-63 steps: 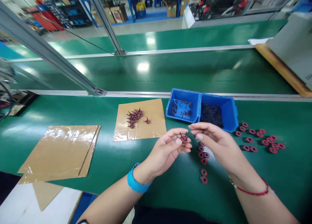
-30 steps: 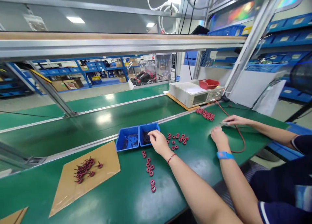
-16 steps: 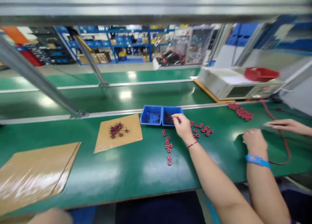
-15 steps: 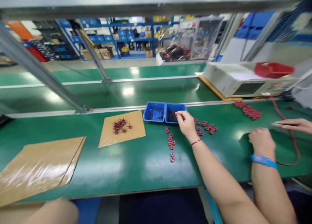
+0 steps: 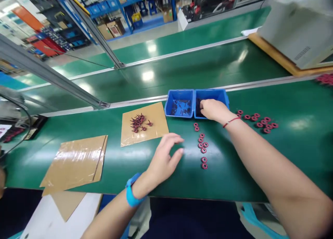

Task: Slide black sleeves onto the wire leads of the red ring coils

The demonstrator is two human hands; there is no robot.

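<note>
My right hand (image 5: 212,109) reaches into the right blue bin (image 5: 225,95); its fingers are bunched over dark small parts and what they pinch is hidden. Above the table, my left hand (image 5: 166,156) is empty, thumb and fingers apart. Just right of it, several small red toothed rings (image 5: 203,150) lie in a rough column. More red rings (image 5: 266,120) are scattered beyond my right wrist. Red rings with dark pins sticking out (image 5: 138,120) are heaped on a cardboard sheet (image 5: 153,135). The left blue bin (image 5: 168,107) contains small dark pieces.
A larger taped cardboard sheet (image 5: 75,156) lies at the left, near the green table's front edge. A metal rail runs behind the bins. A slanting metal post (image 5: 65,85) stands at back left. A large grey instrument case (image 5: 296,31) sits on a wooden board at back right.
The view has swung left and closer, and the co-worker's hands at the right have left it. My left hand has come in over the table. My right hand is now deeper in the bin.
</note>
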